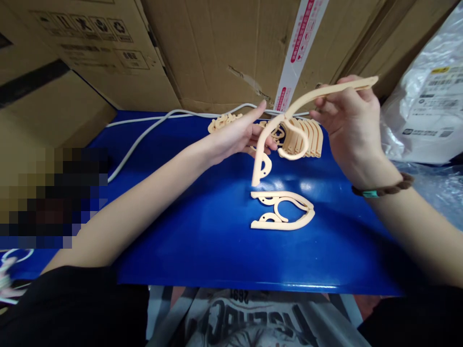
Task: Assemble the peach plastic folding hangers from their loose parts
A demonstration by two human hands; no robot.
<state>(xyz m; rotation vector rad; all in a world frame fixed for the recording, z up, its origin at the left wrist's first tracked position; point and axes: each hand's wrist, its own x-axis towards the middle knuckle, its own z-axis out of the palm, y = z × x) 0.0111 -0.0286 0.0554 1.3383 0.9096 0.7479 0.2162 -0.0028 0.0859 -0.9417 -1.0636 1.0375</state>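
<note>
A cream plastic folding hanger [269, 127] is spread open above the table, its curved hook hanging below the middle joint. My right hand [349, 108] is closed around the far end of its right arm. My left hand [249, 132] is at the left arm, thumb stretched up and apart, fingers reaching behind the plastic; whether they press on it is hard to see. Below them, a second folding hanger [304, 224] lies folded flat on the blue table [202, 241].
A row of folded hangers [313, 140] stands behind my hands, beside a small pile of cream hanger pieces [220, 123]. A white cable [133, 149] crosses the table's back. Cardboard boxes [224, 43] wall the rear; plastic-wrapped packages [427, 111] sit at the right.
</note>
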